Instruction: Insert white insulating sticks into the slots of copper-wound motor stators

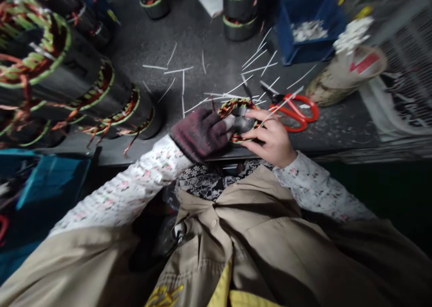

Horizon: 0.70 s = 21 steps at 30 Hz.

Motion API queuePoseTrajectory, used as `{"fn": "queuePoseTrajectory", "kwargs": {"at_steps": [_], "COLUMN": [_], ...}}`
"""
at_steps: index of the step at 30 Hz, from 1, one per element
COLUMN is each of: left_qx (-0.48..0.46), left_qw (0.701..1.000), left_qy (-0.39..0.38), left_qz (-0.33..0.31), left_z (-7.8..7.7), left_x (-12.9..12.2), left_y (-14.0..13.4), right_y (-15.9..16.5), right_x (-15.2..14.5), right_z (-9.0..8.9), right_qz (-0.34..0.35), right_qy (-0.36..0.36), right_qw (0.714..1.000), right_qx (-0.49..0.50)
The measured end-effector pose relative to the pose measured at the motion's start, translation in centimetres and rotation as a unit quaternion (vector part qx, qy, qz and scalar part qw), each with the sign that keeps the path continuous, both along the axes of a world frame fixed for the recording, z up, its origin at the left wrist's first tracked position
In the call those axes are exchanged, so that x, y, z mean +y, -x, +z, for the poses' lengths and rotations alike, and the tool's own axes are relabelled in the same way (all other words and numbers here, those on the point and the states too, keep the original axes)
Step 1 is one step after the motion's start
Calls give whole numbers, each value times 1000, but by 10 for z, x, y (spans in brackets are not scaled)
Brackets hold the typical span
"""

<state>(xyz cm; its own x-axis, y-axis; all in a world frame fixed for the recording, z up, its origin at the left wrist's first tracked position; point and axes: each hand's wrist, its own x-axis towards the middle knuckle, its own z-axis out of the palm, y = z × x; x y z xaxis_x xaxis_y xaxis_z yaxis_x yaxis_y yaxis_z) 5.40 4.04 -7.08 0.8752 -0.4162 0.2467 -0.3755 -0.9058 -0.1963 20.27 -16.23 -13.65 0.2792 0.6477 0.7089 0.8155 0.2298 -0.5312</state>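
My left hand [202, 133], in a dark knitted glove, grips a motor stator [238, 113] with copper and green windings at the near edge of the dark bench [202, 37]. My bare right hand [272, 138] presses on the same stator from the right, its fingers on the winding, with a thin white strip [281, 104] between the fingers. The stator's body is mostly hidden by both hands.
Red-handled scissors [297, 113] lie just right of the stator. Several loose white strips [182, 70] are scattered behind it. Stacked stators [101, 100] fill the left, more stators [240, 10] stand at the back, a blue bin [310, 50] and a sack of white pieces [347, 68] at the right.
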Motion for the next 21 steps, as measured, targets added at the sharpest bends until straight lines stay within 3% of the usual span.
{"fn": "queuePoseTrajectory", "kwargs": {"at_steps": [3, 6, 8, 10, 12, 15, 18, 21], "left_qx": [-89, -97, -70, -64, -105, -170, -189, -199], "left_qw": [991, 978, 968, 962, 960, 948, 948, 949], "left_qy": [82, 149, 203, 243, 254, 269, 246, 220], "left_qz": [-50, -108, -129, -105, -56, 20, 68, 108], "left_z": [-12, -21, -23, -26, -31, -43, -52, -54], "left_x": [4, 6, 2, -7, -19, -35, -44, -49], "left_y": [0, -11, -20, -24, -20, -8, 2, 4], "right_y": [-18, -70, -113, -152, -177, -184, -158, -110], "right_x": [-24, -46, -52, -50, -46, -45, -56, -71], "right_z": [17, 26, 25, 23, 22, 27, 31, 29], "right_qz": [-120, -300, -364, -401, -380, -314, -243, -94], "right_qy": [-97, -168, -128, -69, -29, -45, -69, -27], "right_qw": [987, 939, 922, 913, 923, 947, 968, 990], "right_qx": [-34, -21, -27, -37, -45, -47, -11, 104]}}
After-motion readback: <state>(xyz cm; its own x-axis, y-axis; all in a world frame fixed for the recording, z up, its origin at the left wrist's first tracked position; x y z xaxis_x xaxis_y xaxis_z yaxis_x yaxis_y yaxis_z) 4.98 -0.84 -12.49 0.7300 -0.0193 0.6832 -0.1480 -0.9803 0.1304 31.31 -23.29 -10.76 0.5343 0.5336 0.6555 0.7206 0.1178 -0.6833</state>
